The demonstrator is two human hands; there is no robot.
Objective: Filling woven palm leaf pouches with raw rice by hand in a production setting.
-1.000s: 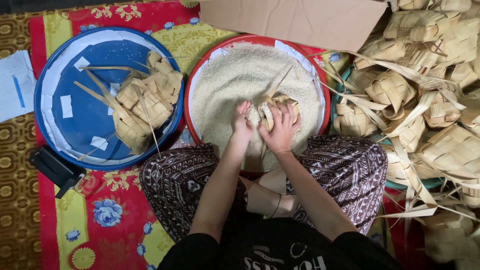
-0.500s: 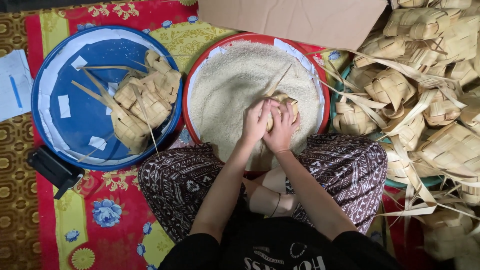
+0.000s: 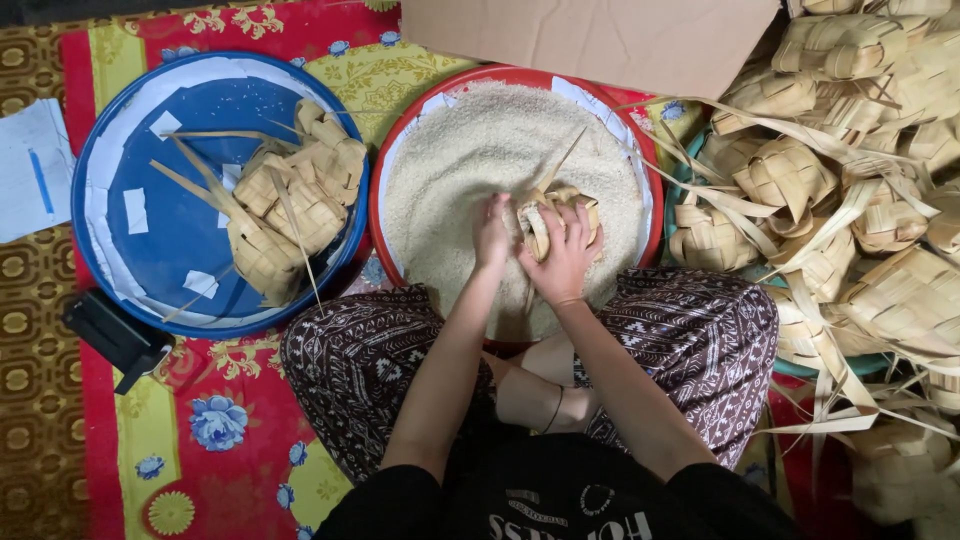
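The right hand (image 3: 562, 262) has its grip closed around a woven leaf pouch (image 3: 548, 212), holding it just above the rice (image 3: 470, 160) in the red basin (image 3: 385, 175). The left hand (image 3: 493, 234) is curled with its fingers pressed against the pouch's side. Left of the basin, finished pouches (image 3: 290, 205) lie in a blue basin (image 3: 150, 290); a heap of empty pouches (image 3: 850, 200) sits to the right.

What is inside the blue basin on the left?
The blue basin holds a few woven palm-leaf pouches and some white paper scraps. What the pouches contain, and the basin floor beneath them, cannot be seen.
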